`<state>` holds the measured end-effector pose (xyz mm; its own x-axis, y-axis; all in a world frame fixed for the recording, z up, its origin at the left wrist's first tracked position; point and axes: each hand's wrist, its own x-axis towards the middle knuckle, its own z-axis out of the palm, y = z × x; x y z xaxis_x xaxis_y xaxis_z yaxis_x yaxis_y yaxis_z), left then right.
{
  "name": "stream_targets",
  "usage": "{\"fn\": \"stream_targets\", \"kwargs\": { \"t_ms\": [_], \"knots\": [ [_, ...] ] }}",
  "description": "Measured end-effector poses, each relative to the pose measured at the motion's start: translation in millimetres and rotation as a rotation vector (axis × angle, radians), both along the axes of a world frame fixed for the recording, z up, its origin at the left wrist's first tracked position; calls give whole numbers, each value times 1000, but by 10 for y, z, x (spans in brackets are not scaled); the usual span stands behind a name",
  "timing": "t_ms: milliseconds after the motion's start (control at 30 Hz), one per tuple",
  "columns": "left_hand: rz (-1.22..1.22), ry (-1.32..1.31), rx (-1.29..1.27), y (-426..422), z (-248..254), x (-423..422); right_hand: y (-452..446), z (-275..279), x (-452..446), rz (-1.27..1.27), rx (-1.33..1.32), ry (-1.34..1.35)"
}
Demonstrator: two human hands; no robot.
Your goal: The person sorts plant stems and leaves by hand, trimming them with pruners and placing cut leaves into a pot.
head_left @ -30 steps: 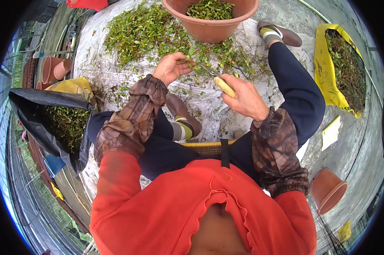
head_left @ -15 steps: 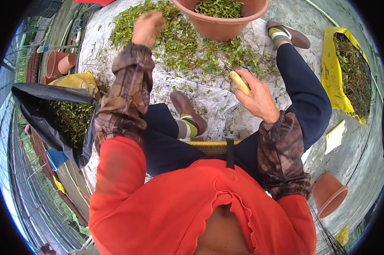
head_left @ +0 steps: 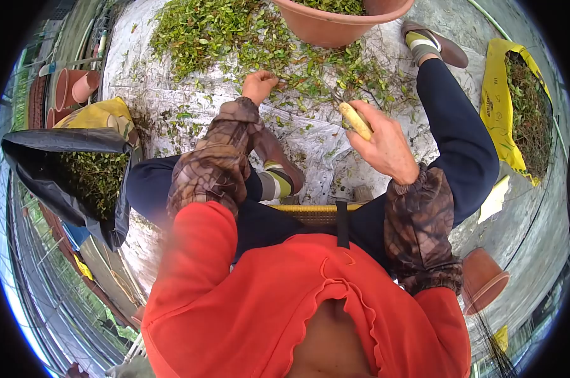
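My right hand [head_left: 384, 140] is wrapped round the pale yellow handles of small shears [head_left: 355, 121], whose metal tip points up and left over scattered leaves. Left of it, my left hand [head_left: 258, 86] is closed, with its fingertips pinched together at the near edge of the leaves; whatever they hold is too small to make out. A broad pile of green leafy cuttings [head_left: 203, 38] lies on the white sheet [head_left: 133, 79] beyond my hands. Behind the shears, a large terracotta-coloured tub [head_left: 335, 31] holds more cuttings.
An open black bag [head_left: 29, 170] of cuttings stands at my left, beside a yellow bag [head_left: 105, 113] and stacked pots [head_left: 64, 91]. On the right are a yellow sack [head_left: 496, 104] of stems and a tipped brown pot [head_left: 483, 280]. My shoes rest on the sheet.
My left hand went out over the leaf pile, then came back toward me and is now closed near the leaves' edge. My right hand still holds the shears, slightly farther right. The view has shifted.
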<state>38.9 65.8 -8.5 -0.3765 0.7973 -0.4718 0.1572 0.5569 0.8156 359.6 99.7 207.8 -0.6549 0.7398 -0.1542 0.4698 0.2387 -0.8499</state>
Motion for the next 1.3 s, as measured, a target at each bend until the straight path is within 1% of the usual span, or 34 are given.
{"fn": "stream_targets", "kwargs": {
  "t_ms": [67, 167, 200, 267, 333, 433, 667, 967, 1067, 1300],
  "knots": [
    [109, -78, -46, 53, 132, 98, -7, -25, 8, 0, 1, -6],
    [234, -363, -121, 134, 483, 224, -13, -49, 39, 6, 2, -21],
    [260, -503, -106, 156, 577, 240, -13, -52, 51, 11, -1, -31],
    [257, -645, -73, 170, 724, 288, -9, -44, 72, 18, -5, -50],
    [246, -766, -38, 176, 941, 384, -5, -19, 91, 15, -71, -69],
    [205, -829, 9, 174, 1095, 464, -15, -7, 115, 7, -127, -77],
    [209, -889, 49, 139, 1350, 565, -59, -21, 149, -13, -134, 20],
    [136, -884, 57, 115, 1398, 608, -56, -4, 150, 20, -139, 20],
    [120, -834, 48, 129, 1352, 619, -50, 3, 140, 44, -117, 2],
    [126, -763, 50, 123, 1345, 628, -45, 25, 124, 45, -155, -27]
  ]
}}
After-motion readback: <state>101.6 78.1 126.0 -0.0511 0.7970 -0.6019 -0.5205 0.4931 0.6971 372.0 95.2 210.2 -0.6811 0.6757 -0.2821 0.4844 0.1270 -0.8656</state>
